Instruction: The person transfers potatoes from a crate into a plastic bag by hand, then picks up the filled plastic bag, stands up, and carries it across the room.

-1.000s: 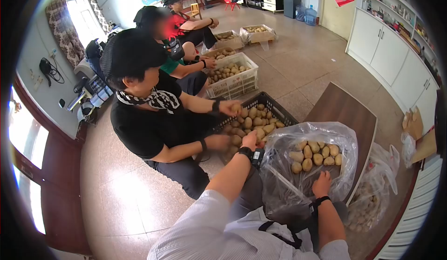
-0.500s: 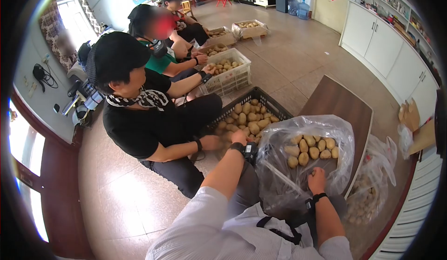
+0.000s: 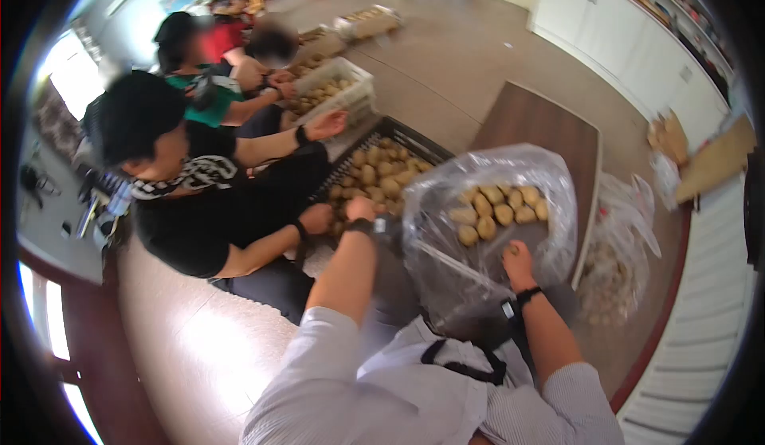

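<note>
Clear plastic, crinkled and shiny, spreads in a wide bag just in front of the wearer. The right hand is over its near part, fingers curled inward; whether they grip anything, I cannot tell. Farther in, beyond those fingers, lie the bagged potatoes, as they appear to be: tan, oval and smooth-looking, some paler than others, set side by side in close, slightly uneven rows. To the left, the left hand reaches into a black crate of loose potatoes, its fingers bent down among them, their grasp blurred. Picking from the crate looks like the step in hand; such a move calls for closing on a single potato without jostling its neighbours or the co-worker's hand, which is just beside. That co-worker's other hand is raised past the crate's far side, fingers apart. A brown board extends behind the bag. Beyond, a white crate holds more of the same, near other seated people, and white cabinets line the wall.
</note>
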Demonstrator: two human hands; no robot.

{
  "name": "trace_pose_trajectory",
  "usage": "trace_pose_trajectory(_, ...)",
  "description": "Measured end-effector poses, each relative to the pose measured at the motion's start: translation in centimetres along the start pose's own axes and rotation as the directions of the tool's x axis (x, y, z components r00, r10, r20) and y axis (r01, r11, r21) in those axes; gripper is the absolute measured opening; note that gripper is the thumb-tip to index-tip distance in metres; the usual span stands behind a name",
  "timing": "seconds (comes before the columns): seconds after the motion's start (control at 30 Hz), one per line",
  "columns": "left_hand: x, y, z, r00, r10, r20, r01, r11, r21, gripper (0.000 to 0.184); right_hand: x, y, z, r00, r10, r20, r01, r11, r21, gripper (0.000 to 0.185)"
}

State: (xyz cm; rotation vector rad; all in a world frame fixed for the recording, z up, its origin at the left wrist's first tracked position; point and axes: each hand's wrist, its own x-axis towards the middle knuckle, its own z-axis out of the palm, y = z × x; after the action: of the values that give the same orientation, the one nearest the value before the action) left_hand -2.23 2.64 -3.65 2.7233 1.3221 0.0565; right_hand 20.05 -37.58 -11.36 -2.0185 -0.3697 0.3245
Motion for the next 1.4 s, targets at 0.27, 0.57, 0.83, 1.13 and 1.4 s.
trace_pose_trajectory(0.27,0.6,2.3,-2.2,0.674,-0.369,0.64,0.491,-0.423,-0.761,0.022,-3.2,-8.4,-1.9,0.943,0.292,0.159,-0.332,0.842,0.426,0.035)
trace_pose_trajectory(0.57,-3.7,10.7,-7.7,0.822,0.159,0.546,0.554,-0.002,-0.833,0.032,-3.1,-14.5,0.6,0.841,0.27,0.469,-0.483,0.764,0.427,0.041)
trace_pose_trajectory(0.83,-6.4,13.5,-8.6,0.674,0.477,0.564,0.644,-0.008,-0.765,0.036,-3.2,-20.3,4.7,0.819,0.086,0.568,-0.37,0.835,0.407,0.03)
trace_pose_trajectory(1.13,-3.6,11.8,-6.2,0.743,0.415,0.525,0.638,-0.204,-0.742,0.02,-0.9,-16.7,5.2,0.857,-0.451,0.249,0.489,0.864,-0.118,0.03)
trace_pose_trajectory(1.4,-1.2,8.2,-5.4,0.815,0.096,0.572,0.541,-0.48,-0.691,0.026,-1.4,-14.9,3.1,0.821,-0.415,0.392,0.571,0.575,-0.586,0.038)
